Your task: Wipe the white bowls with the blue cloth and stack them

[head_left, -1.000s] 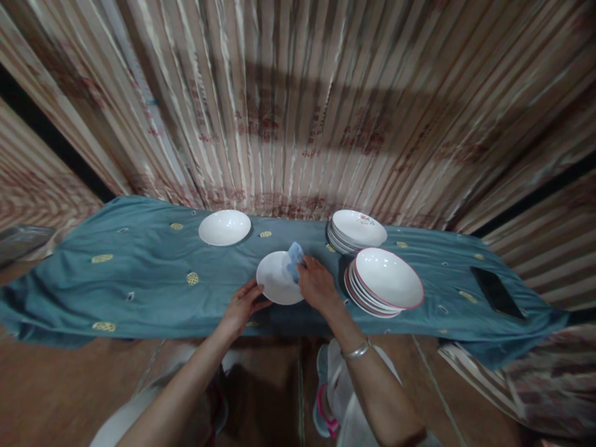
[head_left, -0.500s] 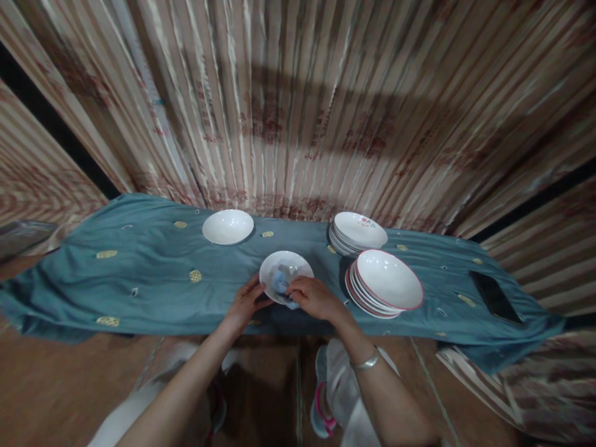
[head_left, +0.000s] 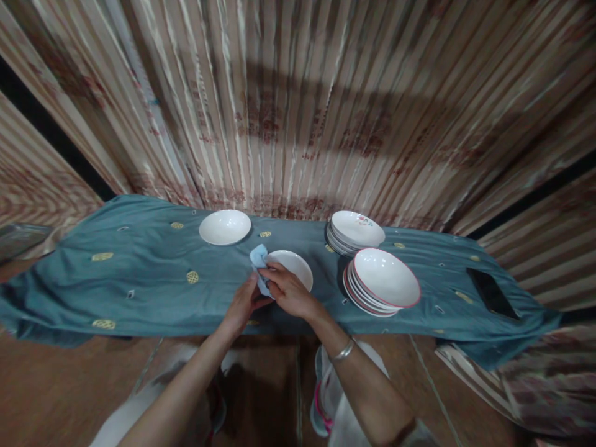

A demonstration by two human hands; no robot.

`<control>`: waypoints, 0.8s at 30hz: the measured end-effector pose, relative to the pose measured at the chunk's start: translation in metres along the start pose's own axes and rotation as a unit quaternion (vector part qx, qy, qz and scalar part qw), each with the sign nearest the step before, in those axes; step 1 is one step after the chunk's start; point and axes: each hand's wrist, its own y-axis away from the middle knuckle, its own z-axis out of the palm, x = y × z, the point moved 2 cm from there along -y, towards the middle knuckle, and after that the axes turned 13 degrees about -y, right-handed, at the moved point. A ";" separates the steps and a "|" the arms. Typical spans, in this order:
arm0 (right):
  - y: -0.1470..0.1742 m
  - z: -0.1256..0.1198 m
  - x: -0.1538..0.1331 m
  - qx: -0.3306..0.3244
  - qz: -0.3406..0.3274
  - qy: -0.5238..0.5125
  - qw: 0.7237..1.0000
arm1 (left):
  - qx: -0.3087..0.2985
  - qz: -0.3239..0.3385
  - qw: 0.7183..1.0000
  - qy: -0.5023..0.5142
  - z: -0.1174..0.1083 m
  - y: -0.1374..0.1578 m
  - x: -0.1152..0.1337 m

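Observation:
A white bowl (head_left: 298, 267) sits near the front edge of the cloth-covered table, in front of me. My left hand (head_left: 243, 304) grips its left rim, with the fingers partly hidden under the bowl. A light blue cloth (head_left: 259, 256) is pinched in my right hand (head_left: 287, 290), which reaches across the bowl to its left rim. Part of the cloth hangs over that rim, close to my left fingers. My right hand and forearm cover the lower part of the bowl.
A white dish (head_left: 225, 228) lies at the back left. To the right stand a stack of flower-patterned plates (head_left: 354, 230) and a stack of red-rimmed bowls (head_left: 386, 278). A black phone (head_left: 492, 293) lies at the right on the teal tablecloth (head_left: 158, 279). Behind hangs a striped curtain (head_left: 288, 124).
My right hand has moved the blue cloth from inside the bowl leftward onto its left rim. My left hand keeps its hold on the bowl. The stacks have not moved.

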 end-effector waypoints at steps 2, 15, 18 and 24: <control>-0.006 0.001 0.001 0.006 -0.001 0.018 1.000 | 0.004 0.018 1.000 -0.012 0.000 0.000 0.000; -0.020 -0.024 0.006 0.026 0.145 0.263 0.953 | -0.009 0.045 0.997 -0.054 0.000 -0.002 -0.002; -0.012 -0.031 0.005 0.018 0.174 0.316 0.932 | -0.007 0.052 0.997 -0.061 -0.001 -0.002 -0.002; 0.007 -0.036 -0.001 -0.015 0.201 0.359 0.911 | 0.004 0.044 0.998 -0.051 0.000 -0.003 -0.002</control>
